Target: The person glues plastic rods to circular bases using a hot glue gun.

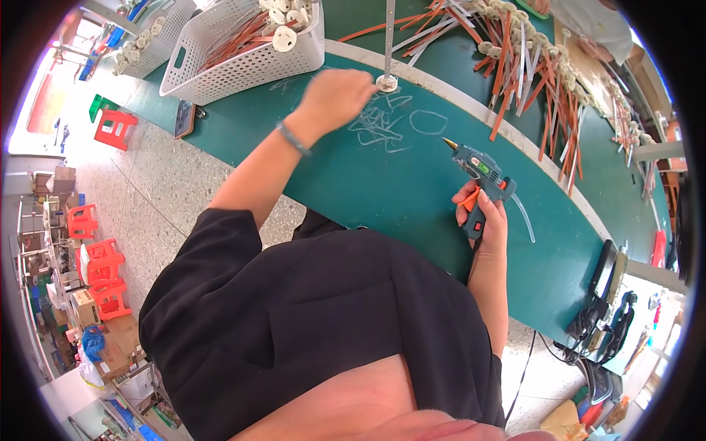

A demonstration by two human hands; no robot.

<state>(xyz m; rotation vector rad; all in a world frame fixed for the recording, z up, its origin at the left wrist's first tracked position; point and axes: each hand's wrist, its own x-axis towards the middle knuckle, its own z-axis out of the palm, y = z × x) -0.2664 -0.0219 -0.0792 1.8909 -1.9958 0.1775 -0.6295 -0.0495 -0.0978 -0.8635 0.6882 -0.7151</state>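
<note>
My right hand point(485, 220) is wrapped round the handle of a dark grey-green glue gun point(482, 167), with fingers at its orange trigger. The gun's brass nozzle points up and left, and a clear glue stick point(523, 219) curves out of its back. My left hand point(337, 97) is closed, knuckles up, over the green table. Its fingertips reach the edge of a small round cream piece point(387, 83) at the foot of a metal post point(390, 37). Whatever lies between those fingers is hidden.
A white perforated basket point(250, 72) of cream discs and brown strips stands at the far left. Strings of glue point(379, 128) lie on the green table point(353, 187). Bundles of brown and white strips point(515, 73) line the far right, beyond a pale rail point(471, 103).
</note>
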